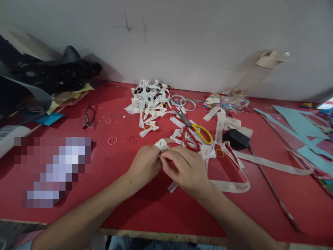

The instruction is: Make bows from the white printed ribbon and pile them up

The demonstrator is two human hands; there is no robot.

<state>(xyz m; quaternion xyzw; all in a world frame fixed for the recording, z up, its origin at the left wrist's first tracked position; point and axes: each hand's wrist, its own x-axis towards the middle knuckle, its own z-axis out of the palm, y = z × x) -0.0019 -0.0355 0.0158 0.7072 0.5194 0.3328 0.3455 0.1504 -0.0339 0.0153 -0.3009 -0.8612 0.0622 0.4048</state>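
Observation:
My left hand (145, 162) is over the middle of the red table, with a white printed ribbon (161, 144) looped across its fingers. From the right, my right hand (187, 167) meets it, thumb and forefinger pinched together at the lower end of that ribbon; the exact pinch point is small and partly hidden. Just beyond the hands lie scissors (199, 133) with one yellow and one red handle, blades partly apart, on top of printed ribbon pieces. A pile of white ribbon bows (149, 100) is farther back.
Pink elastic bands (112, 140) lie left of the hands, and eyeglasses (88, 116) behind them. To the right are a black adapter (236, 139) with a cable, a long ribbon strip (275, 164) and light blue sheets (299, 121). A black plastic bag (57, 73) stands back left against the wall.

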